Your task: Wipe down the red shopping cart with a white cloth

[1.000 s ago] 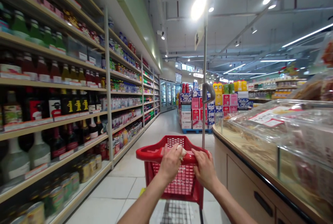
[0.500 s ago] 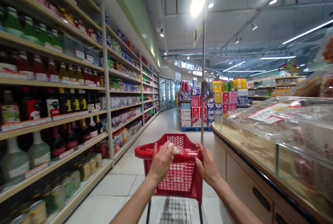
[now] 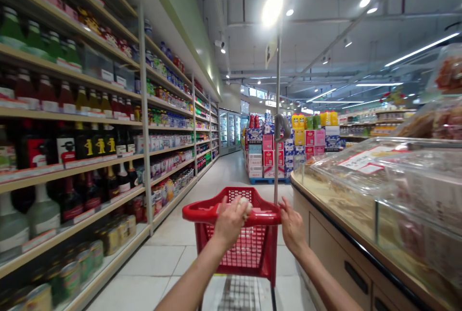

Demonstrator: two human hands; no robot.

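Note:
A red shopping cart with a plastic mesh basket stands right in front of me on the tiled floor. My left hand rests over the cart's red handle, fingers curled round a small whitish lump that looks like a garlic bulb. Part of that lump is hidden by the fingers. Just off the handle's right end, my right hand is open with its fingers apart and nothing in it. A thin metal pole rises behind the cart, near the right fingertips.
Shelves of bottles and cans line the left side. To the right runs a wooden counter with clear plastic covers over food. Farther ahead, stacked drink boxes sit on a blue pallet; glass-door coolers are beyond.
My right hand has come off the handle's right end, and its fingers have spread. The left hand stays on the handle with the whitish lump. The view has shifted slightly.

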